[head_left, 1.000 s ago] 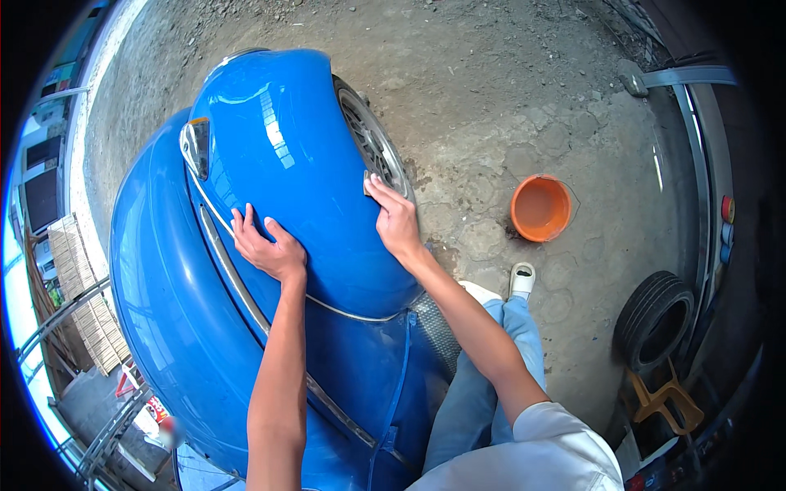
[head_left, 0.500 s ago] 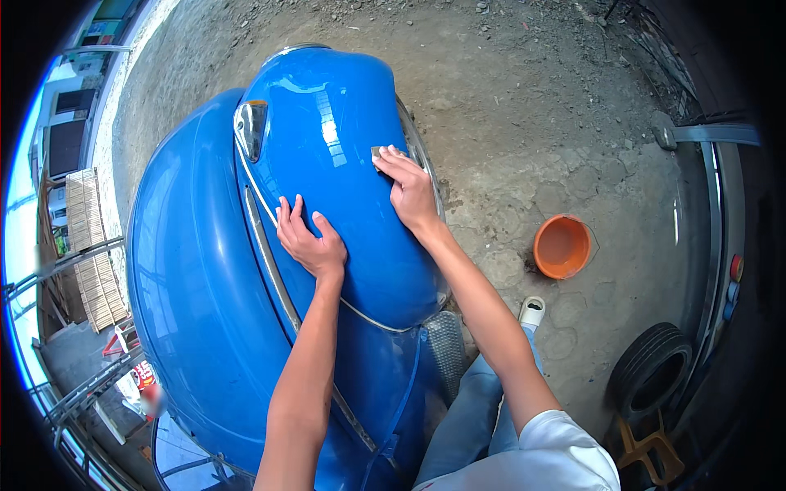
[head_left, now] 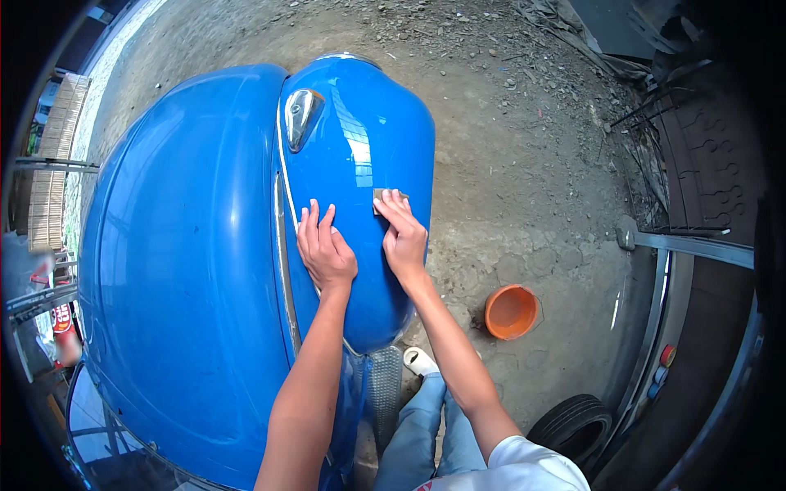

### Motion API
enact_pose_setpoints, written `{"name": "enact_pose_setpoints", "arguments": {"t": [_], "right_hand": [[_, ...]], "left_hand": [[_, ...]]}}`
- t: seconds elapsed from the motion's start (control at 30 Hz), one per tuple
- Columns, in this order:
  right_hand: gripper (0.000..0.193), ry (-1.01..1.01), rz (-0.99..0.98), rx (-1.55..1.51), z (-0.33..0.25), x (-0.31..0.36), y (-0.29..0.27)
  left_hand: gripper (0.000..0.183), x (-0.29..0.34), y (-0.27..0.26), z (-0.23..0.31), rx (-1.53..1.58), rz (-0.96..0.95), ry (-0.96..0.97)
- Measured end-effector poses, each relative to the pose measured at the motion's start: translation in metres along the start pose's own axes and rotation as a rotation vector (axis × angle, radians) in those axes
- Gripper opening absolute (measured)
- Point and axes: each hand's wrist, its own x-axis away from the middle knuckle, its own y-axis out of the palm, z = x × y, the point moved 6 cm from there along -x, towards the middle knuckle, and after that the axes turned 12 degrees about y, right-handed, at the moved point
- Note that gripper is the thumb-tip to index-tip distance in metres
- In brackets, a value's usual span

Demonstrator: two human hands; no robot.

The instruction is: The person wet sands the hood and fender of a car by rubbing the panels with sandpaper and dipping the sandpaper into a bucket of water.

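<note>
My right hand [head_left: 404,244] presses a small grey-brown piece of sandpaper [head_left: 378,197] against the glossy blue fender [head_left: 375,307] of a car. The fingers lie over the sheet and cover much of it. To its left, my left hand [head_left: 328,260] rests on the same fender with its fingers stretched out, holding nothing. It lies close to the seam between the fender and the blue hood [head_left: 184,204]. Farther forward on the fender sits a chrome lamp housing [head_left: 301,120], ahead of both hands.
An orange bucket [head_left: 490,317] stands on the rough ground at my right. Behind it, a black tyre [head_left: 573,425] leans near a metal frame [head_left: 696,249]. A ribbed running board [head_left: 384,389] extends beside my legs. Loose stones [head_left: 499,49] lie at the far side.
My right hand has slid the sandpaper back toward me and inward from the fender's outer edge. My left hand has shifted slightly toward the seam. The whole view has turned.
</note>
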Motion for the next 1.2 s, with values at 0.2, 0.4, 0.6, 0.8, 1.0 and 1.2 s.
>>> {"name": "enact_pose_setpoints", "arguments": {"t": [0.2,0.4,0.6,0.8,1.0,1.2], "right_hand": [[0.042,-0.168,-0.098,0.04,-0.021,-0.092,0.025],[0.037,-0.248,-0.193,-0.017,-0.016,0.026,0.01],[0.041,-0.04,-0.324,-0.478,-0.008,-0.009,0.004],[0.041,-0.037,0.164,-0.335,0.0,-0.023,0.001],[0.036,-0.114,0.232,0.015,-0.011,-0.026,0.009],[0.036,-0.144,0.173,0.147,-0.011,-0.034,0.013]], "left_hand": [[0.04,-0.006,0.007,0.008,0.089,-0.004,-0.061],[0.04,-0.001,0.001,-0.001,0.089,0.021,-0.041],[0.035,-0.002,0.0,0.004,0.162,0.087,-0.039],[0.026,-0.006,-0.004,0.016,0.162,0.099,0.045],[0.017,-0.001,-0.006,0.007,0.288,0.214,0.04],[0.024,-0.001,-0.009,0.007,0.256,0.339,0.019]]}}
